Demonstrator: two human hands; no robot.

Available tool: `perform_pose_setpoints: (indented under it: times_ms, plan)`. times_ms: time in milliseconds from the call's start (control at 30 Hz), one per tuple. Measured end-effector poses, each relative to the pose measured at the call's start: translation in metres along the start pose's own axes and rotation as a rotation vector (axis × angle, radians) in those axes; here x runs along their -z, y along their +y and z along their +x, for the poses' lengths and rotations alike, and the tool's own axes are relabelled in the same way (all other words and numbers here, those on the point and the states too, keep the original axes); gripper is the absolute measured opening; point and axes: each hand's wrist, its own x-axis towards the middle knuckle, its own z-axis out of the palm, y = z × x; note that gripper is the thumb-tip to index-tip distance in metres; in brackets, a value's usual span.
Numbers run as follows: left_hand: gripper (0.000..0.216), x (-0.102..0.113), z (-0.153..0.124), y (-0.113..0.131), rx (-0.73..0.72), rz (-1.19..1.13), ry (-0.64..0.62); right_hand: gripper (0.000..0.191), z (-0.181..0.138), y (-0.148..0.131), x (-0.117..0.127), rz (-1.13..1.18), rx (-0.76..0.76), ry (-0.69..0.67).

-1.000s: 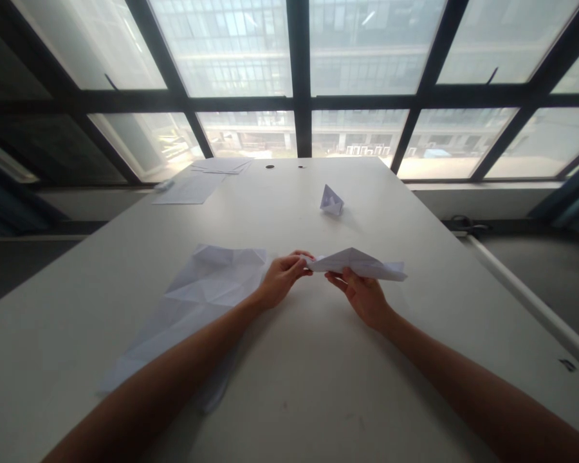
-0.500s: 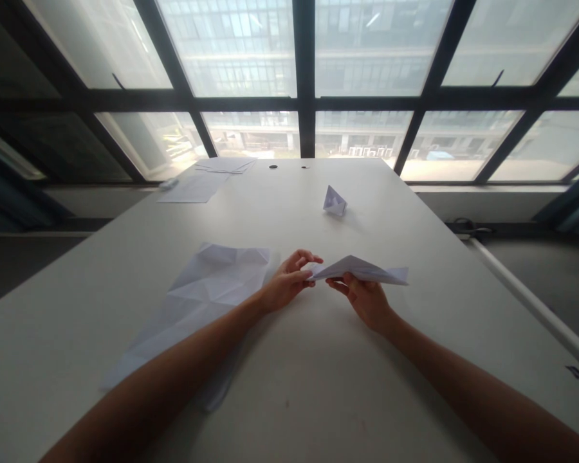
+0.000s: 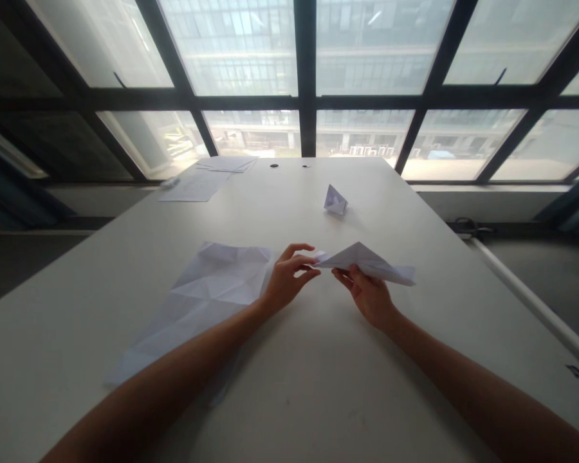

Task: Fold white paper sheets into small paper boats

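Observation:
A folded white paper shape (image 3: 367, 263), long and pointed with a raised peak, is held just above the white table (image 3: 318, 386). My right hand (image 3: 369, 296) grips it from underneath, fingers closed on its lower fold. My left hand (image 3: 287, 280) pinches the shape's left tip between thumb and fingers, the other fingers slightly spread. A creased, unfolded white sheet (image 3: 207, 296) lies flat on the table under my left forearm.
A small folded paper boat (image 3: 335, 200) stands farther back on the table. Flat sheets of paper (image 3: 197, 183) lie at the far left corner. Two dark holes (image 3: 273, 166) mark the table's far edge, with large windows behind. A pale pipe (image 3: 525, 296) runs along the floor at right.
The folded shape has tilted, its peak rising and its right end dropping. My left fingers loosened from a tight pinch and now hold only the tip.

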Motion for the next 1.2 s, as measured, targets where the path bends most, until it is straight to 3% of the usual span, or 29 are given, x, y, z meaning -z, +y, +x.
perform_pose_setpoints:
  times_ms: [567,700,867,967,1033,1200]
  plan:
    - [0.011,-0.004,-0.002,-0.003,0.008,0.151,-0.076,0.027,-0.001,-0.003,-0.004,-0.149,-0.019,-0.018]
    - [0.02,-0.004,0.0,-0.003,0.129,-0.022,-0.076,0.025,0.002,-0.001,-0.001,-0.093,-0.022,0.022]
    - [0.064,-0.006,0.001,-0.01,0.401,-0.342,-0.052,0.03,0.006,-0.001,0.003,-0.054,-0.036,0.03]
    - [0.051,-0.006,0.001,-0.015,0.472,-0.413,-0.076,0.036,0.006,-0.001,0.003,-0.089,-0.06,0.046]
    - [0.04,-0.006,0.001,-0.016,0.474,-0.447,-0.019,0.039,0.005,0.0,0.002,-0.133,-0.079,0.063]
    - [0.047,-0.006,0.0,-0.016,0.434,-0.46,0.111,0.04,0.003,0.004,-0.002,-0.211,-0.063,0.131]
